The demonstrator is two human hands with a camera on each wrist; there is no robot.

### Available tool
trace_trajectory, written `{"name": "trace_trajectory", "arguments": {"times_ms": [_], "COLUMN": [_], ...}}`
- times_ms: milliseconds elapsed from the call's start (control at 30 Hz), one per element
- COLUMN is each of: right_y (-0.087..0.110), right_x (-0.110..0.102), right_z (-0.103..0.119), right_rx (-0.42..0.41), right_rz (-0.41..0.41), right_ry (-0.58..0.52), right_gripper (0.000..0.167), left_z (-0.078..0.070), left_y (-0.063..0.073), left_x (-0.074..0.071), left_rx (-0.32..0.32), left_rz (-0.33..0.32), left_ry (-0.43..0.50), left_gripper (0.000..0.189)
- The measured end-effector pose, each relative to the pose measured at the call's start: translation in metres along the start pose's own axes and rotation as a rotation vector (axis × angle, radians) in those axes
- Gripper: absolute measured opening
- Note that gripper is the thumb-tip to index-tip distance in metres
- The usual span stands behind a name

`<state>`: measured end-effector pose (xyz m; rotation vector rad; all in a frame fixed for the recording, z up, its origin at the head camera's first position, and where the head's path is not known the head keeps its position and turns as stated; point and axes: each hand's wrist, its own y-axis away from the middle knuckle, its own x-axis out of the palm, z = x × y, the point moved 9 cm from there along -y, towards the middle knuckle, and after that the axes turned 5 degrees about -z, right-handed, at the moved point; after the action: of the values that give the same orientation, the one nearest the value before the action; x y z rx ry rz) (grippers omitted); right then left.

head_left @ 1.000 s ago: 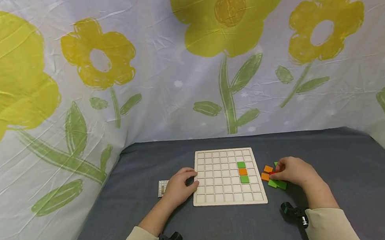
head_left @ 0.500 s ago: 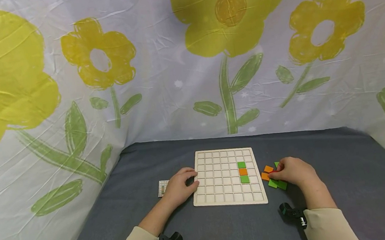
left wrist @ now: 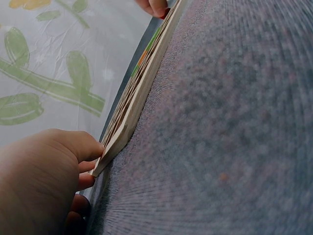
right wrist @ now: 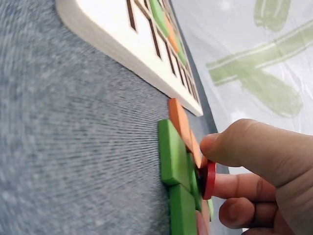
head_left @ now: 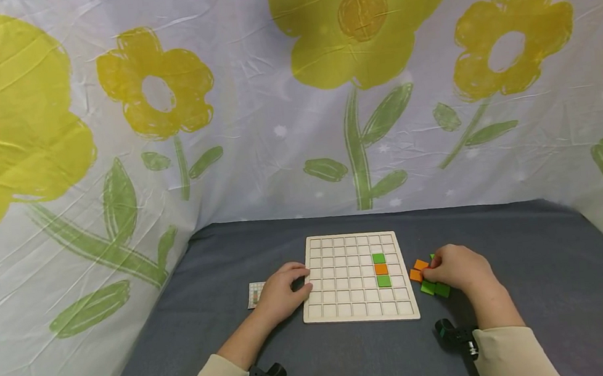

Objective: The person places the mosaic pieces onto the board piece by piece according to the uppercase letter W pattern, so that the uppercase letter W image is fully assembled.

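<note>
A pale wooden board [head_left: 342, 298] with a square grid lies on the dark cloth; two green tiles and an orange tile [head_left: 381, 269] sit in one column toward its right side. My left hand [head_left: 282, 292] holds the board's left edge, thumb on top in the left wrist view. Just off the board's right edge, my right hand [head_left: 462, 267] pinches a red tile [right wrist: 210, 181] between thumb and index finger. That tile stands on edge over a small pile of orange tiles [head_left: 421, 265] and green tiles [right wrist: 172, 155]. From the head view, my fingers hide it.
A small card [head_left: 255, 295] printed with a grid lies left of the board, partly behind my left hand. Dark grey cloth [head_left: 366, 360] covers the table. Behind it hangs a white curtain [head_left: 277, 172] with yellow flowers.
My right hand has shifted slightly left over the pile, and the red tile that showed at its fingertips is now hidden in the head view. The left hand and the board stay put.
</note>
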<state>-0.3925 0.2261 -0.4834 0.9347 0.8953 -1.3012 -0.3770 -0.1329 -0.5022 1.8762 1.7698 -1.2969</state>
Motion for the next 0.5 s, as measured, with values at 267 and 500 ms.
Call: {"name": "trace_trajectory", "arguments": {"times_ms": [267, 500], "right_y": [0.0, 0.001], "right_x": [-0.006, -0.013], "right_z": [0.004, 0.004], "right_rx": [-0.019, -0.023], "right_rz": [-0.019, -0.09], "right_ry": [0.012, 0.012], "right_gripper": [0.029, 0.026], "left_z": [0.0, -0.001], "left_y": [0.0, 0.0], "left_x": [0.0, 0.0], "left_rx": [0.007, 0.005], "left_rz": [-0.006, -0.001], "left_ry": [-0.009, -0.004], "left_gripper": [0.032, 0.032]}}
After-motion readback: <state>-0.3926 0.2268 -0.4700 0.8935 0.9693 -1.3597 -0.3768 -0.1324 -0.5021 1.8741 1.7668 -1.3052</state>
